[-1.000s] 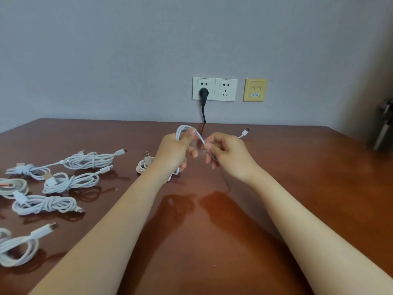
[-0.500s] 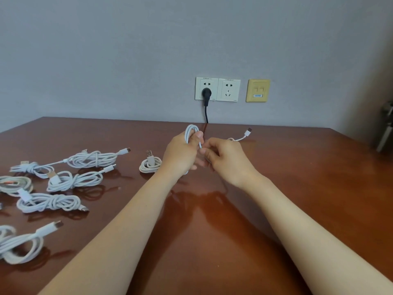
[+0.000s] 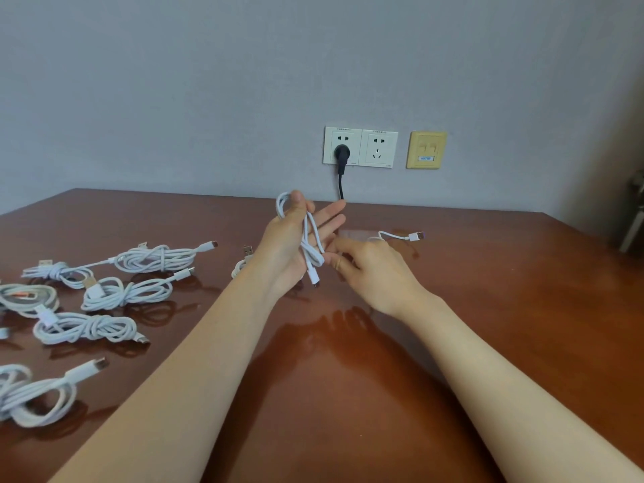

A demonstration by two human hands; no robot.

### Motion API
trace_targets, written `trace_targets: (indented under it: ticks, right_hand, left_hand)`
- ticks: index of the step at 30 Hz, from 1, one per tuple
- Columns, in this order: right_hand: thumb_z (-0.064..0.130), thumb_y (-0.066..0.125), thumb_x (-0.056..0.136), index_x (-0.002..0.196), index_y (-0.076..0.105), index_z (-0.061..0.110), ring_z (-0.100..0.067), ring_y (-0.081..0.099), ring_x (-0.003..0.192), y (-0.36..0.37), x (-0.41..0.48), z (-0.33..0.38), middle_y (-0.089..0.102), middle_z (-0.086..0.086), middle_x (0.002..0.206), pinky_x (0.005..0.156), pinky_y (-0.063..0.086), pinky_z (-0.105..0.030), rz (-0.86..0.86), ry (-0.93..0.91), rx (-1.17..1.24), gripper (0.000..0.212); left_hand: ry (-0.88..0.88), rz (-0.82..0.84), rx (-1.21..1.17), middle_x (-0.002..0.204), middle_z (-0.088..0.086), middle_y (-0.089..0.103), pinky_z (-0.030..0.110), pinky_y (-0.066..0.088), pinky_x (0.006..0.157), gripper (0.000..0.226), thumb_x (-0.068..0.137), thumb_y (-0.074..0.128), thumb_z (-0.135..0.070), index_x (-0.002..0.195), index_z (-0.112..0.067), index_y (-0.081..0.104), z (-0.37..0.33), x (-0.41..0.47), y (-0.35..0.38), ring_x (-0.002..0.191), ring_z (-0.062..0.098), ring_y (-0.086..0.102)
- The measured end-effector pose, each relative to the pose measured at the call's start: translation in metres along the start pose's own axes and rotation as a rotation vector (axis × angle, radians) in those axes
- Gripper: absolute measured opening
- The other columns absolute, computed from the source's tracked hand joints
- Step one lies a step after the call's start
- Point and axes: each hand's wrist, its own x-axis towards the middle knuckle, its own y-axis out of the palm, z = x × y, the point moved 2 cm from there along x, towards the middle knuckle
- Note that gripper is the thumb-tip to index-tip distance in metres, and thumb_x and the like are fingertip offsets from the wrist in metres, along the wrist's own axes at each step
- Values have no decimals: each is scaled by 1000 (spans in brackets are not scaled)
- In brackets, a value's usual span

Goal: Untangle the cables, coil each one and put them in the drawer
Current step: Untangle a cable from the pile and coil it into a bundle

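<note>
The risk right now is the loops sliding off my left hand [image 3: 296, 238]. Its fingers are stretched out nearly straight, so only the thumb, pressed over the top bend, pins the white cable [image 3: 306, 235] against them. If that thumb eases, the springy turns will likely open and drop. A second worry is the free tail. My right hand [image 3: 373, 270] is curled just beside the left, finger and thumb closed on what I take to be the strand, though the contact itself is hidden. From behind that hand the tail runs out to the flat plug [image 3: 416, 236], low over the tabletop [image 3: 488, 325]. A quick pull could whip the plug across the wood or tug the turns askew. The cable is held up above the tabletop as a long, narrow hank. Its long axis runs along my left hand, from the bend by the thumb on the far side down toward the heel of the palm. The small connector [image 3: 315, 278] hangs off the near end, pointing down, while the flat plug points right. The coiled cables [image 3: 104, 294] lie well apart to the left, and no drawer is in view.
</note>
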Motion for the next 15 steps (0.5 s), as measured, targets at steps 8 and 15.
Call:
trace_targets:
  ticks: [8,15]
  right_hand:
    - [45,46,94,58,33,26,-28,46,67,-1,-1,-1,43,4,54,65,21,-28,107,6,-64,43]
    - [30,60,88,78,67,17,-18,46,66,-10,-2,-5,53,10,61,69,27,-25,24,-20,-14,18]
  left_hand:
    - [31,-141,75,40,-11,40,13,35,38,38,98,35,-46,72,-18,43,-3,3,-6,29,4,30]
    - [24,-194,215,38,-11,32,10,24,34,44,96,35,-50,68,-18,42,-13,2,-16,27,4,22]
